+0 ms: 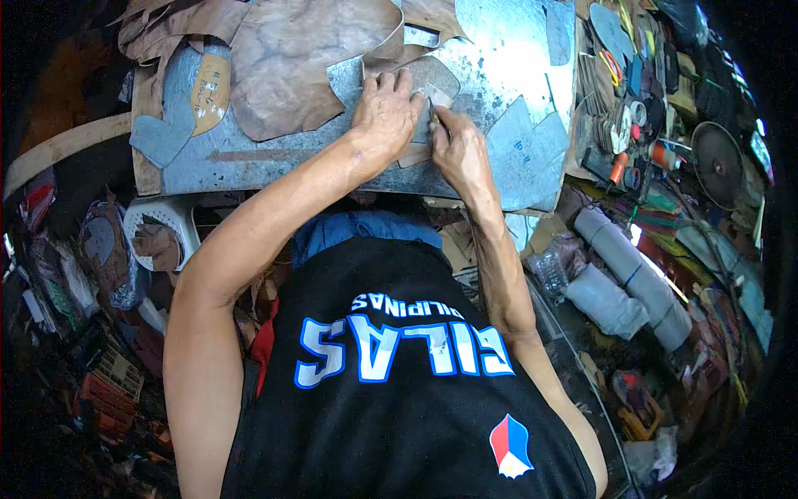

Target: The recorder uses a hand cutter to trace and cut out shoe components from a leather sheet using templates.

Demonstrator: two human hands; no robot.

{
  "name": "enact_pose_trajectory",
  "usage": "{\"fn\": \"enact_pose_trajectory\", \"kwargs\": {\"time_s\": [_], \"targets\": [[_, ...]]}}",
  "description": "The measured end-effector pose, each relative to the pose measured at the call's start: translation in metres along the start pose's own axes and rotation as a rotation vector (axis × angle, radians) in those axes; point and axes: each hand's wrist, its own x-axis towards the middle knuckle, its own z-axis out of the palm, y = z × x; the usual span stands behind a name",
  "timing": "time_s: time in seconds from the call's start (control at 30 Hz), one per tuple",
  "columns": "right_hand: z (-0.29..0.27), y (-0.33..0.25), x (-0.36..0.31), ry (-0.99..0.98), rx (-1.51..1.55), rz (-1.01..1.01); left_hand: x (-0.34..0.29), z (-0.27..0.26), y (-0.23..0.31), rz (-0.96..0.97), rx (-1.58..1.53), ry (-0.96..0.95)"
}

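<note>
My left hand (pixel 387 115) presses its bent fingers down on a grey-brown pattern piece (pixel 436 73) near the middle of the metal-topped table. The piece lies against brown leather (pixel 287 62), and my fingers cover part of it. Close beside it, my right hand (pixel 461 150) is closed around a slim, dark knife (pixel 432 110). The knife's tip points away from me, at the edge of the piece next to my left thumb. Below the two hands a small brown scrap (pixel 413 155) lies partly covered.
Grey patterns (pixel 519 154) lie at the table's right, a tan pattern (pixel 210 93) at its left. Tools and spools (pixel 619 166) crowd the right side, near a round fan (pixel 716 165). A white stool (pixel 158 218) and rolled material (pixel 632 274) stand below table level.
</note>
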Motion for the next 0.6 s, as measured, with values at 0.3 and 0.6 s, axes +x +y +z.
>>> {"fn": "enact_pose_trajectory", "kwargs": {"time_s": [0.3,0.6], "targets": [[0.009,-0.006,-0.04,0.033,0.045,0.145,0.004,-0.006,-0.001,0.014,-0.025,-0.066],[0.028,-0.016,-0.073,0.111,0.115,0.177,0.005,-0.008,-0.003,0.038,-0.018,-0.061]]}}
